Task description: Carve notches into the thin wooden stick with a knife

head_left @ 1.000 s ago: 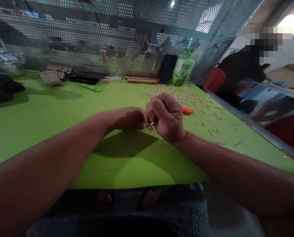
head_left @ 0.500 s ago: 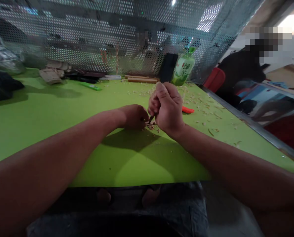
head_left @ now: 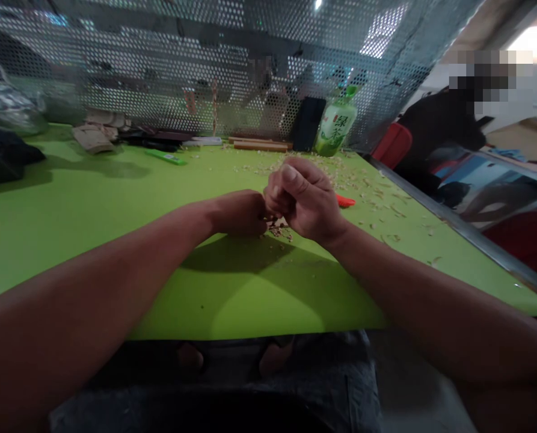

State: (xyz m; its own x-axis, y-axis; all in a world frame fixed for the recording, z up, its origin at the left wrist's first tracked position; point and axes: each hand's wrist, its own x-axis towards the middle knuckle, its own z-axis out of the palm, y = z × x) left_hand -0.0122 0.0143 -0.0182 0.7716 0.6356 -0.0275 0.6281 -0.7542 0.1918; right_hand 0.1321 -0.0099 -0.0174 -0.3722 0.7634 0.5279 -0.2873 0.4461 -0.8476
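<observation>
**Tight grip, held thing hidden**

The right hand [head_left: 305,201] is curled into a fist, pressed against the closed left hand [head_left: 240,213]. Whatever they hold is hidden between them, so I cannot tell what it is. Pale wood shavings [head_left: 278,231] lie just beneath, on the green worktop [head_left: 70,204].

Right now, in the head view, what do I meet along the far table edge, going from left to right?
tan scraps → green bar → wooden strips → black phone → green bottle
</observation>
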